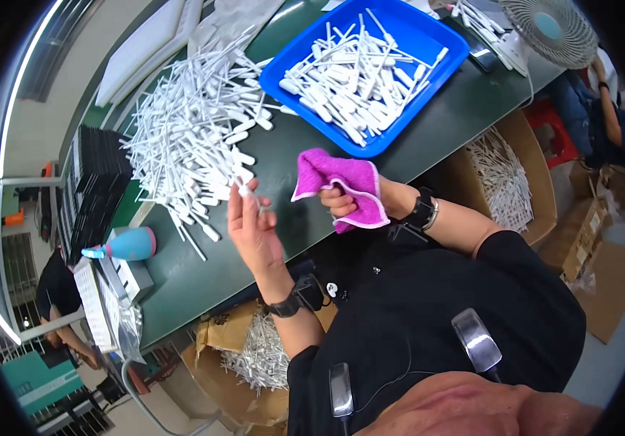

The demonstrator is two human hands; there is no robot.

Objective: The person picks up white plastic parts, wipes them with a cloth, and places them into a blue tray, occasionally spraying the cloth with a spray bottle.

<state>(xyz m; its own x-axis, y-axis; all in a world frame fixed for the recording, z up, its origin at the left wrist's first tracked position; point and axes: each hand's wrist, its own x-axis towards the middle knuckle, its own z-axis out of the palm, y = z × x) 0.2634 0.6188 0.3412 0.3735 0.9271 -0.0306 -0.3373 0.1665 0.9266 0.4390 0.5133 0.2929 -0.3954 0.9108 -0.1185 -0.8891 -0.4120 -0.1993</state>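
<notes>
Clock read off the head view, 12 at the top. Left hand (257,231) is raised over the desk (190,280), thumb and fingertips apparently pinching one small white piece (244,189); most of it is hidden. Right hand (338,203), at about 3 o'clock from it, has its fingers curled into a magenta cloth (318,167), white-edged, upper part flopping loose.

Big heap of white sticks (189,123) at 11 o'clock from the left hand; blue tray (397,135) with more of them at 12 from the right. Each has a thin stem and a fatter, rounded end.

Handling, my guess: sticks light, fairly stiff plastic, smooth enough to slip or roll; thin stems the likeliest part to bend or snap. Best hold is a light pinch on the fat end. Cloth looks soft, light, grippy; bunch it mid-fold, keeping loose corners clear of the heap.
</notes>
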